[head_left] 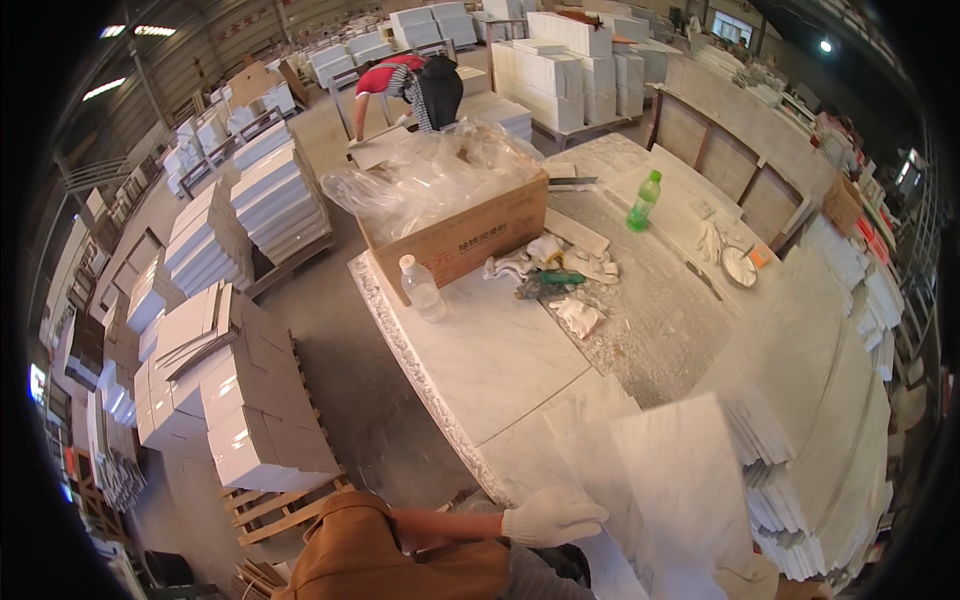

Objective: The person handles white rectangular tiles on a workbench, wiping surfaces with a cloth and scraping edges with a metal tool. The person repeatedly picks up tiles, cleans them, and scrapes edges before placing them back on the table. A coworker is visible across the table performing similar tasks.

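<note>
A white marble tile with grey veins is tilted up over the near end of the marble table. My left hand, in a white glove, grips the tile's left edge. At the tile's lower right corner is my gloved right hand, holding it from below and only partly in view. Just right of the tile stands a fanned stack of similar tiles.
On the table stand a cardboard box stuffed with clear plastic, a clear bottle, a green bottle and a heap of gloves and rags. White boxes on pallets line the left. Another person bends over at the back.
</note>
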A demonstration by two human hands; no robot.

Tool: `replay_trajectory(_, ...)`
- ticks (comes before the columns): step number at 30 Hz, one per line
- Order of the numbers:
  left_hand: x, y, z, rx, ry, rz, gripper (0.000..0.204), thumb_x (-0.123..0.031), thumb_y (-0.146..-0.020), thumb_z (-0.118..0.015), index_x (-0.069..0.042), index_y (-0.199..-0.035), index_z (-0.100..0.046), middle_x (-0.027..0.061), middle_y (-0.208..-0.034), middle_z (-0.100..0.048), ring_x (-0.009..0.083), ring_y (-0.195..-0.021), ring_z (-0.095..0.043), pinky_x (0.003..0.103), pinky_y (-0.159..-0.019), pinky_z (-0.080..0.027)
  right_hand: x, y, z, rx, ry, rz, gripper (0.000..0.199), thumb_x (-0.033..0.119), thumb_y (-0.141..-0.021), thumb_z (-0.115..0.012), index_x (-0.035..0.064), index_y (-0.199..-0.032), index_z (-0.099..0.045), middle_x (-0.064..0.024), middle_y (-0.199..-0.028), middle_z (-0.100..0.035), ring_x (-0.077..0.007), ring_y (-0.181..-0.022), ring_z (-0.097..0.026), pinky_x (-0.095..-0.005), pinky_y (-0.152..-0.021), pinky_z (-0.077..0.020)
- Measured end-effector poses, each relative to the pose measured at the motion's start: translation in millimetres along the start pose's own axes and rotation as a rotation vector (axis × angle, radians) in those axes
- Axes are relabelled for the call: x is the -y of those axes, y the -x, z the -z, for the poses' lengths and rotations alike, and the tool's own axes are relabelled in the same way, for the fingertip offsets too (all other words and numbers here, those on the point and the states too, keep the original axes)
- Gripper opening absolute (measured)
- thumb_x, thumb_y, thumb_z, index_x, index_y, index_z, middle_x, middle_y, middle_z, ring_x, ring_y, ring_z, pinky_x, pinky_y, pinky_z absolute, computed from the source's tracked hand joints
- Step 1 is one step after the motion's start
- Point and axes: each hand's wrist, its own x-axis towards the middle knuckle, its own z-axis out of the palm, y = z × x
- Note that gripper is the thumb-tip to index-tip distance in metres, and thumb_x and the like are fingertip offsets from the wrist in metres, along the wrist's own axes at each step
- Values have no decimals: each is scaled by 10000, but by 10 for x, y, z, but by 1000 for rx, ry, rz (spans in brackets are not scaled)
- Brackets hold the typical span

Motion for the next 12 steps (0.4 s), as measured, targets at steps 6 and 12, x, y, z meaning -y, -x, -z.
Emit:
replay_trajectory(6, -171, -93, -2, -73, 724, 417, 590, -305, -1000, -656, -20, -1479, -462, 150, -1336, -629, 233, -1264, -591, 342, -1051, -461, -811, -1010, -297, -256, -36, 213, 387, 249, -984, -643, 27, -1301, -629, -163, -1088, -711, -200, -946, -658, -376, -875, -531)
replay_trajectory(12, -3, -570, 400, 158, 942, 342, 693, -185, -994, -659, -18, -1573, -316, 111, -1519, -490, 218, -1348, -499, 365, -1136, -397, 933, -1289, -347, -175, -574, 436, 428, 331, -1012, -613, 143, -1395, -585, -202, -1328, -649, -294, -1100, -670, -413, -930, -534)
